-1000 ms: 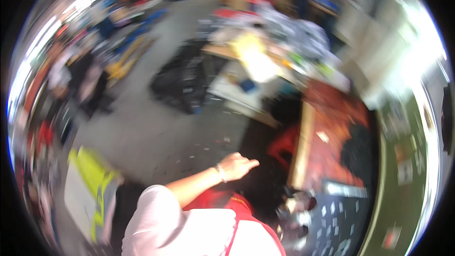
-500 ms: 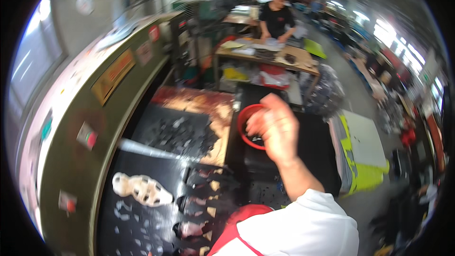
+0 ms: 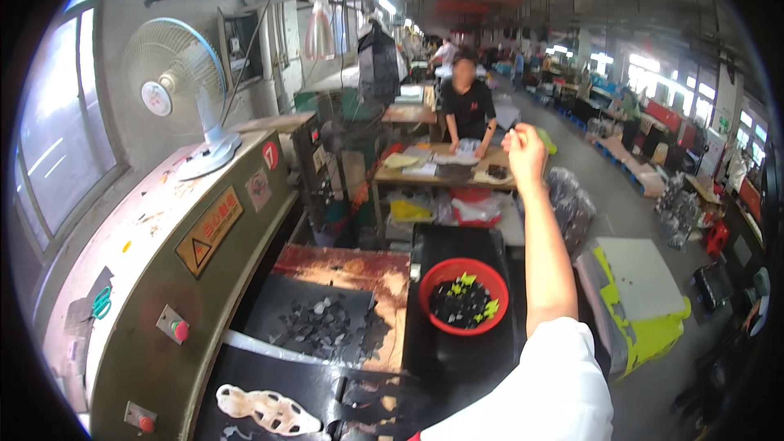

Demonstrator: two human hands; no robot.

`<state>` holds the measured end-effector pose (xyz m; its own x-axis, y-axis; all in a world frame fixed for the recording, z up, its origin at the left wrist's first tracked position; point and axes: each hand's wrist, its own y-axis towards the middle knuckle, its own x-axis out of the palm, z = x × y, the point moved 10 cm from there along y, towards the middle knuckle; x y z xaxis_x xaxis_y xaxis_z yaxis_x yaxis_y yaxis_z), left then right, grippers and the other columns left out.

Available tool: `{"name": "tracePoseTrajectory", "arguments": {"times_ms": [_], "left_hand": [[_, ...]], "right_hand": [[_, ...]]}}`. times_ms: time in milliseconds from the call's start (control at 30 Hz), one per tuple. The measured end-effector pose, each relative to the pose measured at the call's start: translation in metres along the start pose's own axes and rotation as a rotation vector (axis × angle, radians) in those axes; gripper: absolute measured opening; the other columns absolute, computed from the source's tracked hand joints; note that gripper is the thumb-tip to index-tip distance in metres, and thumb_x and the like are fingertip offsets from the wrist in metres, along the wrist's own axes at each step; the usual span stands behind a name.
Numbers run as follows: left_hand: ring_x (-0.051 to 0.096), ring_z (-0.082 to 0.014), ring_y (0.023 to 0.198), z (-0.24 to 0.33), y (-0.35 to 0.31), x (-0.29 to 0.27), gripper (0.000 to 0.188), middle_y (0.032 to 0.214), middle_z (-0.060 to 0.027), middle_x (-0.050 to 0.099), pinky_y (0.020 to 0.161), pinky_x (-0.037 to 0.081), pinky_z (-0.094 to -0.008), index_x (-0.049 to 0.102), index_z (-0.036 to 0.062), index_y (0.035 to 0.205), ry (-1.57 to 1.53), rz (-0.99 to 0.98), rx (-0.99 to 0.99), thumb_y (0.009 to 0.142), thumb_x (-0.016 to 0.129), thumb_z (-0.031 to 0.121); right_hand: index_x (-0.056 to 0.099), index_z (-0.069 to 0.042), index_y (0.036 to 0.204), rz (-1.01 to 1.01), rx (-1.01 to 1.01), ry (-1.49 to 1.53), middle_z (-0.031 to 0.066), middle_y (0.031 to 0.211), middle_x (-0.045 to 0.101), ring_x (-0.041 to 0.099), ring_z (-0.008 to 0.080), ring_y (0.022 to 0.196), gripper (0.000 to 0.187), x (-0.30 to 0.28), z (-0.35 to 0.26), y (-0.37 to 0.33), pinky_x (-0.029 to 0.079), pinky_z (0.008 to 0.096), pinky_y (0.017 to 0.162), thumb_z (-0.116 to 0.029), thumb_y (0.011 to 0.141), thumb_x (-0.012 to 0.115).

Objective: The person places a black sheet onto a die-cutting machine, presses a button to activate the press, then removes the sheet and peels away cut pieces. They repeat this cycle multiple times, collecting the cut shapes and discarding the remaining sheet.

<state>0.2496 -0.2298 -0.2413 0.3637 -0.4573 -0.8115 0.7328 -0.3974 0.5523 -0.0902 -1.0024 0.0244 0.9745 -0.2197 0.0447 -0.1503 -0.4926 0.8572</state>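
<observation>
My right hand (image 3: 527, 155) is raised at the end of a stretched arm, above and to the right of a red plastic basket (image 3: 425, 310). Its fingers are closed together in a pinch; a small pale spot shows at the fingertips, too small to name. The basket holds small black pieces and several yellow-green ones (image 3: 464, 284). To its left, many small black cut pieces (image 3: 322, 322) lie loose on a black sheet (image 3: 265, 302). Nearer me lies a flat cream-coloured, sole-shaped piece with holes (image 3: 265, 410). My left hand is out of view.
A dark green machine beam (image 3: 220, 278) with red push buttons runs along the left, topped by a fan (image 3: 175, 73) and green-handled scissors (image 3: 101, 302). A co-worker (image 3: 469, 106) stands behind a wooden table (image 3: 392, 171). Grey and yellow-green sheets (image 3: 641, 282) are stacked at right.
My right hand has risen from over the red basket, up and to the right, uncovering the basket's contents. The view has tilted up, showing more of the workshop.
</observation>
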Motion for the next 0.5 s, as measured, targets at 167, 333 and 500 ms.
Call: {"name": "tracePoseTrajectory", "arguments": {"times_ms": [167,333,500], "left_hand": [[0.068,-0.0307,0.089,-0.015,-0.027,0.004,0.024,0.104,-0.0147,0.070,0.079,0.053,-0.0381,0.068,0.0040,0.113,0.109,-0.091,-0.053,0.091,0.059,0.007],[0.068,-0.0301,0.087,-0.022,-0.045,0.007,0.024,0.104,-0.0135,0.070,0.077,0.053,-0.0376,0.068,0.0087,0.113,0.097,-0.099,-0.046,0.091,0.060,0.010],[0.063,-0.0369,0.092,-0.032,-0.082,0.020,0.028,0.107,-0.0164,0.068,0.082,0.050,-0.0425,0.064,0.0025,0.115,-0.050,-0.211,-0.182,0.089,0.054,0.000]], "right_hand": [[0.062,-0.007,0.086,-0.343,0.255,-0.041,0.0020,0.060,0.061,0.057,0.0079,0.051,0.006,0.022,0.044,-0.270,0.046,0.0249,0.050,-0.001,0.088,0.062],[0.065,-0.002,0.081,-0.649,0.532,-0.132,0.0033,0.058,0.062,0.059,0.0074,0.052,0.007,0.018,0.022,-0.430,0.046,0.0245,0.051,-0.006,0.085,0.068],[0.066,-0.004,0.083,-0.778,0.427,-0.071,0.0021,0.063,0.063,0.060,0.0078,0.055,0.009,0.034,-0.014,-0.450,0.047,0.0241,0.052,-0.010,0.090,0.066]]}}
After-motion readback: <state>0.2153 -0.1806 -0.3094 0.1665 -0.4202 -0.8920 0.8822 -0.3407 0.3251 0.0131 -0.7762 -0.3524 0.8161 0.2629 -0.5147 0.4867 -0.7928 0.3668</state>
